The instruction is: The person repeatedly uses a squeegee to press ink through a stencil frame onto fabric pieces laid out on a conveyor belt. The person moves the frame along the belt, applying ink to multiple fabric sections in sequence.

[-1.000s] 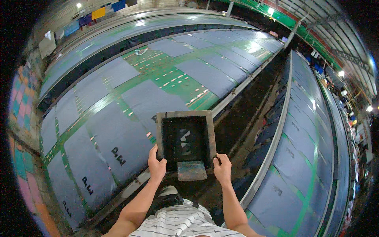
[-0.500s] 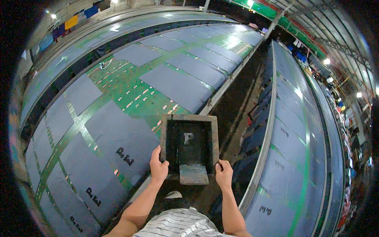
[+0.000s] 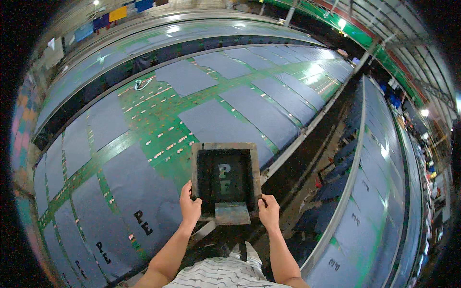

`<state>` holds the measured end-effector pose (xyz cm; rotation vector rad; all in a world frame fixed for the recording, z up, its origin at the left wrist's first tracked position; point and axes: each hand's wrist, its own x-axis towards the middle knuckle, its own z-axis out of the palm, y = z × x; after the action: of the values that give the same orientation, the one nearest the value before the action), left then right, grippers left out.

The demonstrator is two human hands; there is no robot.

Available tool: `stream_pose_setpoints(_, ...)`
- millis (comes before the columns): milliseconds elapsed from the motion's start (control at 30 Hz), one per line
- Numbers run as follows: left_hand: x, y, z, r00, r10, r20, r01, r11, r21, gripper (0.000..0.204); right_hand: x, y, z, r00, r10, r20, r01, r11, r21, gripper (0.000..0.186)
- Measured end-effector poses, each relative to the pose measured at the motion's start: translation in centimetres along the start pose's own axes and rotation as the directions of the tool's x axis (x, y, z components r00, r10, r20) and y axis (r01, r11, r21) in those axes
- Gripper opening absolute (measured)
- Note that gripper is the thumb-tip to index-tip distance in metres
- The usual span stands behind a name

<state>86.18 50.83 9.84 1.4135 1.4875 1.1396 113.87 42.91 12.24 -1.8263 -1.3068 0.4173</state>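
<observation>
With both hands I hold a printing screen, a boxy wooden frame [image 3: 255, 168] around dark mesh with a see-through letter pattern. My left hand [image 3: 190, 207] is closed on its lower left side, thumb on top. Its lower right corner is gripped by my right hand [image 3: 269, 210]. A flat squeegee blade [image 3: 232, 214] rests inside, leaning over the near edge of the frame. The screen is in the air, beside the edge of the long green table [image 3: 165, 150]. Grey fabric pieces [image 3: 139, 180] lie flat on that table, and some nearby ones carry black printed letters.
A dark aisle [image 3: 307, 177] runs between this table and another long table [image 3: 353, 240] on the right, also covered with grey pieces. Along the aisle goes a metal rail [image 3: 331, 225]. A white looped object [image 3: 140, 85] lies at the table's far edge. Coloured cloths [image 3: 117, 13] hang behind.
The view has shifted, and the printed pieces on the left now appear lower. Both hands still hold the screen, which sits slightly further left in view. More of its letter pattern shows.
</observation>
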Motion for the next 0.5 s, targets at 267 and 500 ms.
stream_pose_setpoints(267,4.6,1.2,5.0,0.963,-0.118,-0.243,0.124,0.992,0.011,0.069,14.1,3.4,3.1,0.963,-0.199,0.18,0.196,0.98,0.038,0.023)
stream_pose_setpoints(500,7.7,2.0,12.6,0.848,-0.169,-0.502,0.208,0.978,0.022,0.07,26.7,6.5,5.0,0.85,-0.365,0.38,0.342,0.931,0.131,0.024)
